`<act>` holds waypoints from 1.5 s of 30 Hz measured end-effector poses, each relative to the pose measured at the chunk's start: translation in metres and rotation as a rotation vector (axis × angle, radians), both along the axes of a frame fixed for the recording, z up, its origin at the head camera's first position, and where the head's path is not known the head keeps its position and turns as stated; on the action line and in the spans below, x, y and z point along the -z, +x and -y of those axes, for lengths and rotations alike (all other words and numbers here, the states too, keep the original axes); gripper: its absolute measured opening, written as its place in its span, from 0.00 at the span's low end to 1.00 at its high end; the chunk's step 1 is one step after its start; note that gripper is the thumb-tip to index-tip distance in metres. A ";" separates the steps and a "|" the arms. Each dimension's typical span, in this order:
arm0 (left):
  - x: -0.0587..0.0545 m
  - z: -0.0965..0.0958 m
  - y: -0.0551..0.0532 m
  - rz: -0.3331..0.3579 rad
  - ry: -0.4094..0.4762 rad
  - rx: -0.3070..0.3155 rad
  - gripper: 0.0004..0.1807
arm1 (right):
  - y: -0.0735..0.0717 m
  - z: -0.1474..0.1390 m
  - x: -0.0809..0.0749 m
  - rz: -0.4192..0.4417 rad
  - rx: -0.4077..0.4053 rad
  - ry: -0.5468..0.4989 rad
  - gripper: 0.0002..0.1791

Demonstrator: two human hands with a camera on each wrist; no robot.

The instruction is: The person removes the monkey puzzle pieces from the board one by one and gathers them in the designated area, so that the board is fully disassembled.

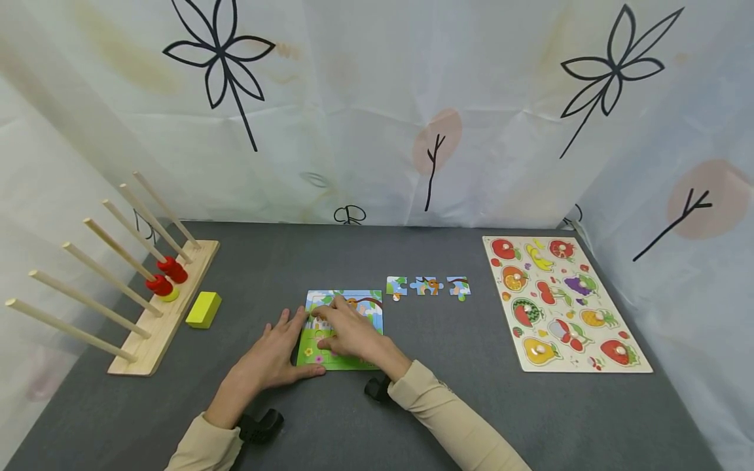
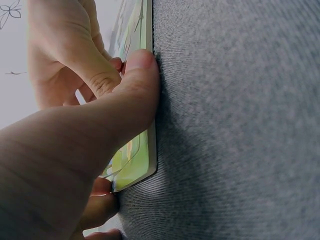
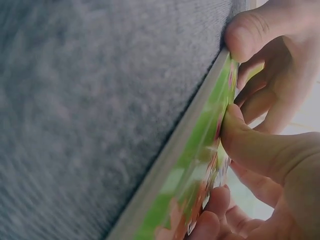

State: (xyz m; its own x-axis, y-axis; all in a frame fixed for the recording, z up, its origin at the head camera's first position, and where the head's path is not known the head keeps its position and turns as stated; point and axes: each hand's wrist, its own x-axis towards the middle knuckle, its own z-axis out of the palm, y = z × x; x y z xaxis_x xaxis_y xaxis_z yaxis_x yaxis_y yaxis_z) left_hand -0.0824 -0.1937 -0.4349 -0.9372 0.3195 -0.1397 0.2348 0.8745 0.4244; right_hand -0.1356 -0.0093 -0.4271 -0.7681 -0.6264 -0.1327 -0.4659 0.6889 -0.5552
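Note:
A jigsaw puzzle board (image 1: 372, 364) with a bright green and blue picture lies flat on the dark tabletop. My left hand (image 1: 272, 356) holds its near left corner, the thumb along the front edge and the fingers by the left edge. My right hand (image 1: 353, 332) reaches across the board; thumb and fingertips touch the picture spread apart, and no loose piece shows between them. Part of the picture is hidden under this hand. Just right of the board lie three loose puzzle pieces, a left one (image 1: 396, 286), a middle one (image 1: 425, 285) and a right one (image 1: 458, 286).
On the left stands a wooden peg rack (image 1: 177, 297) with tall rods and a few red and yellow rings. Beside it sits a yellow block (image 1: 203, 310). A fruit puzzle board (image 1: 565, 304) lies at the right. A printed cloth (image 1: 365, 98) hangs behind the table.

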 end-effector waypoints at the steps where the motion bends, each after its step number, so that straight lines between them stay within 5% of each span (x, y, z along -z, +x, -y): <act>1: 0.000 0.000 0.000 0.000 0.000 0.000 0.65 | 0.000 0.000 0.000 -0.002 0.000 -0.004 0.30; 28: 0.004 0.002 0.001 0.015 0.020 -0.014 0.63 | 0.002 -0.001 0.004 -0.053 -0.033 0.004 0.32; 45: 0.003 0.000 -0.001 0.019 0.032 -0.020 0.63 | 0.005 -0.010 -0.004 -0.102 0.014 -0.027 0.28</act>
State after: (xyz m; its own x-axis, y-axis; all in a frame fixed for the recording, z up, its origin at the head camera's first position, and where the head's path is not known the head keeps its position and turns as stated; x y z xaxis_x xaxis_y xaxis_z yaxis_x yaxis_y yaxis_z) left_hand -0.0829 -0.1942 -0.4382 -0.9407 0.3054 -0.1478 0.2091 0.8648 0.4566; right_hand -0.1304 0.0003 -0.4233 -0.7852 -0.6181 -0.0369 -0.5116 0.6812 -0.5237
